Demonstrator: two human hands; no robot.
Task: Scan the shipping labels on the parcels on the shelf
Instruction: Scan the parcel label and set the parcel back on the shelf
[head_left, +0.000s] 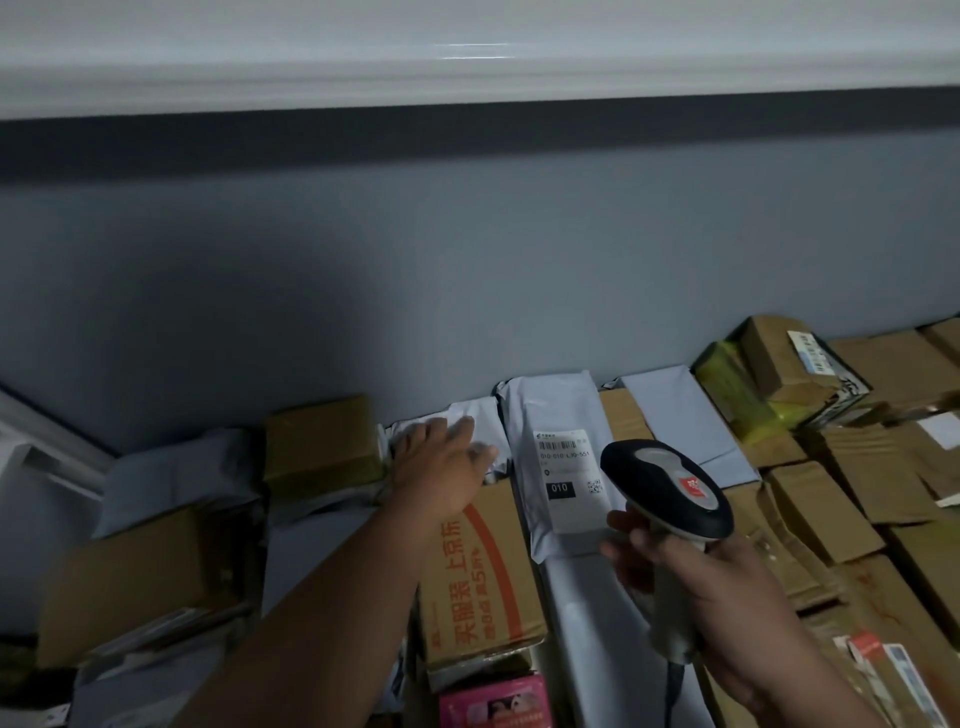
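The right grip (696, 582) curls around the handle of the barcode scanner (667, 488). At its 10 o'clock, on a grey mailer bag (561, 410), lies the shipping label (569, 478). The left grip (441, 467) is spread, fingers resting on a crumpled grey bag (441, 415) at 9 o'clock of the label. A printed carton (483, 571) lies below.

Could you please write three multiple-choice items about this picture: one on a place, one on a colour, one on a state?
1. Where does the left hand rest?
A. on a grey bag
B. on the scanner
C. on the pink box

2. What colour is the print on the carton?
A. blue
B. orange
C. green

3. How is the right hand?
A. open, idle
B. gripping the scanner
C. out of view

Answers: 1 A, straight fingers lie on the bag; 2 B, the characters are orange; 3 B, it wraps the handle.
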